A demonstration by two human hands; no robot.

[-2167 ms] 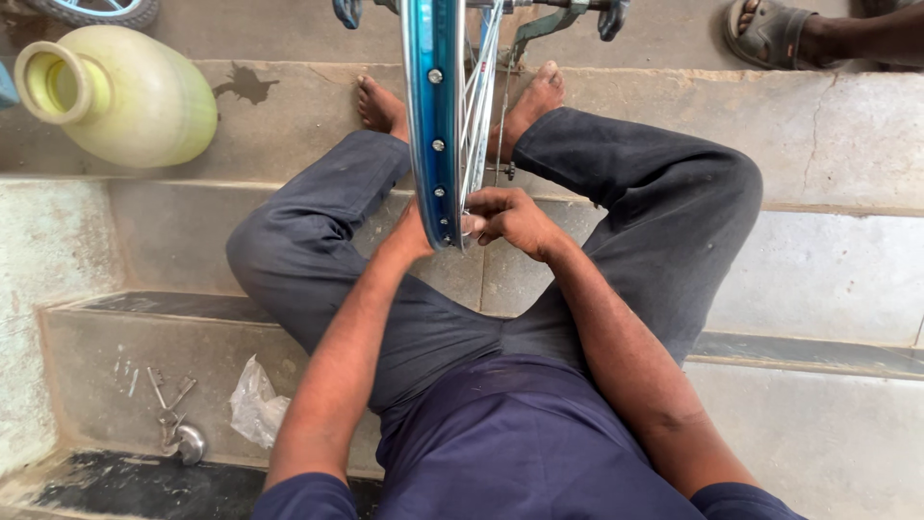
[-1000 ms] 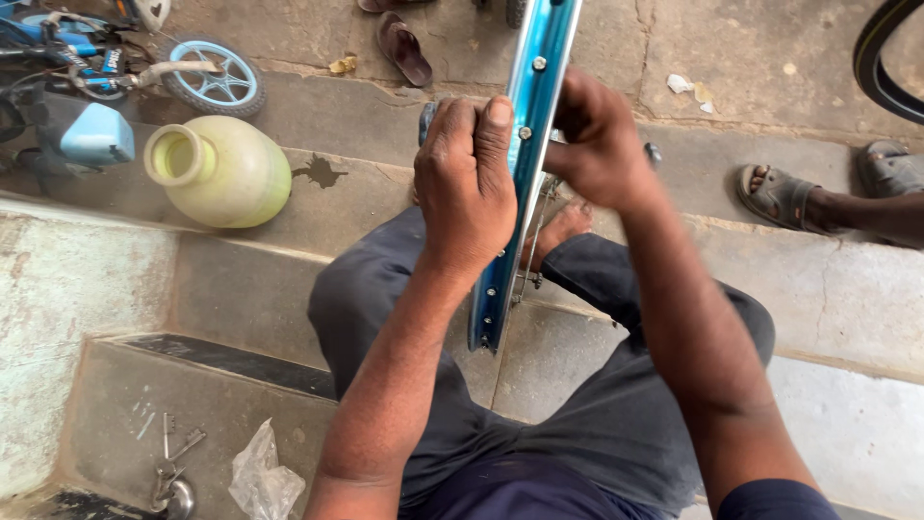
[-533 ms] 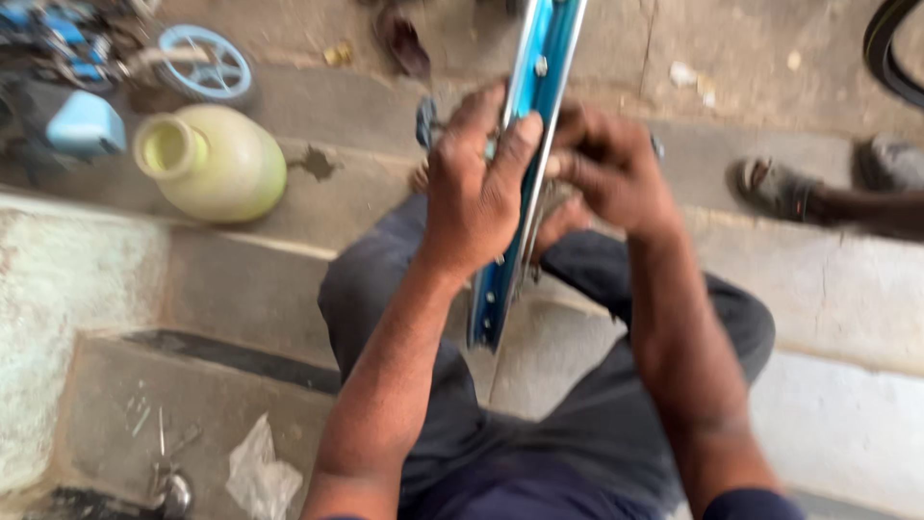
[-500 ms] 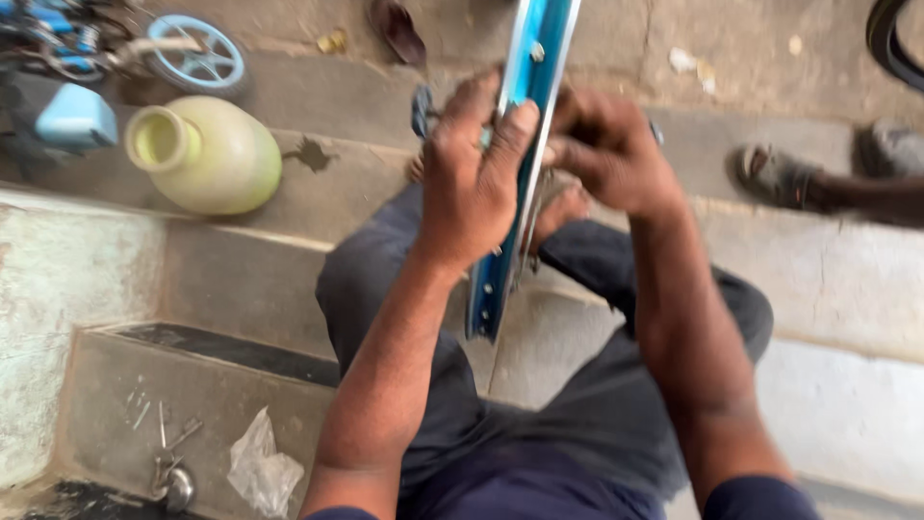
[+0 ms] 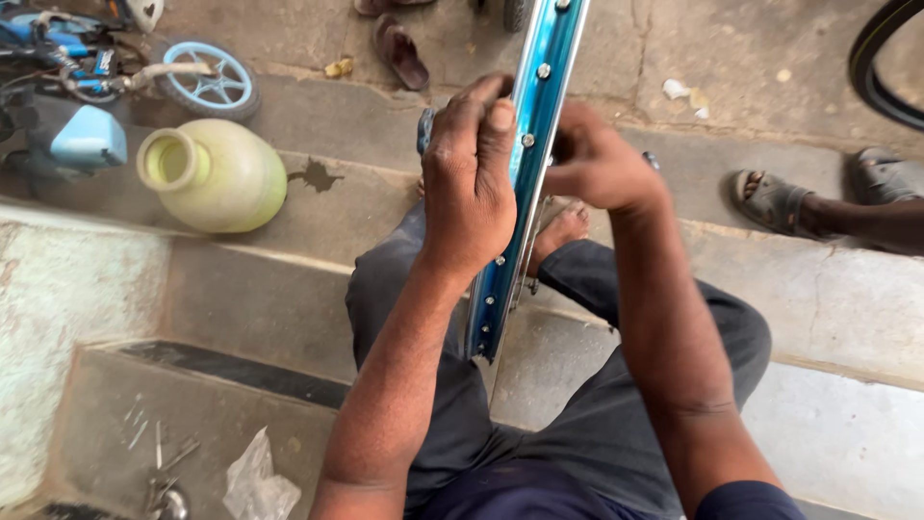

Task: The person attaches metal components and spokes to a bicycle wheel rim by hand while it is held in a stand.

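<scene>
A blue bicycle wheel rim [image 5: 539, 106] with silver spoke nipples stands upright between my knees, seen edge-on. My left hand [image 5: 469, 183] wraps its left side, fingers curled over the rim's inner face. My right hand [image 5: 597, 164] is closed against the rim's right side; what its fingers pinch is hidden. Thin spokes [image 5: 529, 260] run down behind the rim toward my bare foot [image 5: 563, 226]. I sit on concrete steps in dark trousers.
A yellow-green plastic pot [image 5: 217, 173] stands on the step at left, a small blue children's bicycle [image 5: 115, 72] beyond it. Loose spokes and a plastic bag [image 5: 255, 472] lie lower left. Another person's sandalled foot [image 5: 775, 202] rests right; a sandal [image 5: 399, 53] lies ahead.
The rim has been lifted up and closer to me since the earliest frame, tilted slightly. My left hand now grips its side higher up; my view has shifted to the right.
</scene>
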